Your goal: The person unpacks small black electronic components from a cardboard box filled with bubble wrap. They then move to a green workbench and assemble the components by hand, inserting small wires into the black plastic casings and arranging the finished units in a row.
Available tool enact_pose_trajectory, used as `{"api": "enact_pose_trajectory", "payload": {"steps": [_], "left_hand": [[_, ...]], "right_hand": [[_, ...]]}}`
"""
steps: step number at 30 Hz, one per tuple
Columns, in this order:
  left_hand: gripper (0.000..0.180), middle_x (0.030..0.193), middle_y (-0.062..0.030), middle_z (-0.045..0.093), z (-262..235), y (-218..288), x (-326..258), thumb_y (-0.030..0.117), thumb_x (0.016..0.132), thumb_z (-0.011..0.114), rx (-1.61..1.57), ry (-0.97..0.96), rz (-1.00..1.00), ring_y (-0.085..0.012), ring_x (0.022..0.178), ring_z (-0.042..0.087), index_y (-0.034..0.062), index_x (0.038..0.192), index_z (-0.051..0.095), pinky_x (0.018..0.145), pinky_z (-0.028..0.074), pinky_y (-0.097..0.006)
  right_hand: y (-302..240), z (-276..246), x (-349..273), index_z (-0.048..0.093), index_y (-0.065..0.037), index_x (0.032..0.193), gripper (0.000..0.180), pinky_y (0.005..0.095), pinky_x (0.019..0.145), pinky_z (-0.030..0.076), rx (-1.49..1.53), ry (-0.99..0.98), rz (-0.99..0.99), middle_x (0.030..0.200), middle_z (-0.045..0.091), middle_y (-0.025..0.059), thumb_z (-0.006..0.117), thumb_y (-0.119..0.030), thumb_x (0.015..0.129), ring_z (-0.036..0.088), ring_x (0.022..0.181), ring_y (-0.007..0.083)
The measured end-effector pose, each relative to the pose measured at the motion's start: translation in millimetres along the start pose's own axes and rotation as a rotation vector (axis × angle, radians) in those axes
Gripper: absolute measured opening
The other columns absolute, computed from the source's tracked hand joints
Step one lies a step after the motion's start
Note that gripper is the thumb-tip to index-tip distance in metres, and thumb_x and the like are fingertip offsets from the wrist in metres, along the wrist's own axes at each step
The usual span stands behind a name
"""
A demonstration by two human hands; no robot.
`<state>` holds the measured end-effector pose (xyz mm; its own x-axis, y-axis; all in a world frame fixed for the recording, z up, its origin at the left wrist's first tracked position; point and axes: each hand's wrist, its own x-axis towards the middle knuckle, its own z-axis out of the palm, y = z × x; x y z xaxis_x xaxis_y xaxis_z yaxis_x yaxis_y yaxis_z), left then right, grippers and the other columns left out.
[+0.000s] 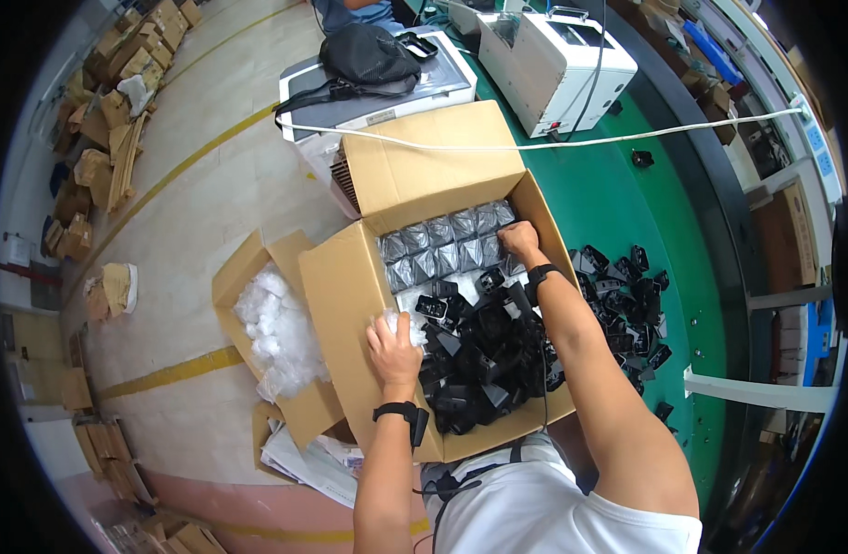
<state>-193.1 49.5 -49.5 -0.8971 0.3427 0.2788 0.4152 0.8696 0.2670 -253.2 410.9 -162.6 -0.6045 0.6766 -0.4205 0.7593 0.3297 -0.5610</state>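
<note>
An open cardboard box stands in front of me. Across its far part run two rows of black parts wrapped in clear plastic. Nearer to me lies a heap of loose black device housings. My left hand is closed around crumpled clear plastic wrap near the box's left wall. At the right end of the wrapped rows, my right hand is closed with curled fingers; what they hold is hidden. A black housing with a round opening lies just below that hand.
On the left, a smaller carton is full of clear plastic bags. More black housings lie on the green table. Beyond are a white machine and a black bag. A white cable hangs across.
</note>
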Motion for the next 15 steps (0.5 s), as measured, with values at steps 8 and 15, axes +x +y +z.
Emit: {"api": "enact_pose_trajectory", "payload": {"steps": [8,15], "left_hand": [[0.054,0.115,-0.0136,0.054,1,1,1,0.004,0.054,0.073,0.023,-0.014,-0.01,-0.0365,0.1,0.052,0.0165,0.105,0.062,0.086,0.048,-0.043],[0.061,0.111,-0.0145,0.051,0,3,0,0.004,0.05,0.077,0.008,-0.036,-0.067,-0.0367,0.103,0.051,0.017,0.107,0.062,0.088,0.048,-0.043]], "right_hand": [[24,1,-18,0.076,-0.005,0.084,0.025,0.041,0.081,0.056,-0.074,0.139,-0.115,0.088,0.071,0.0216,0.07,-0.024,0.07,0.07,0.085,0.037],[9,-83,-143,0.072,0.001,0.084,0.012,0.0255,0.068,0.052,0.605,-0.556,-0.105,0.077,0.07,0.0052,0.07,-0.01,0.082,0.063,0.07,0.0112]]}}
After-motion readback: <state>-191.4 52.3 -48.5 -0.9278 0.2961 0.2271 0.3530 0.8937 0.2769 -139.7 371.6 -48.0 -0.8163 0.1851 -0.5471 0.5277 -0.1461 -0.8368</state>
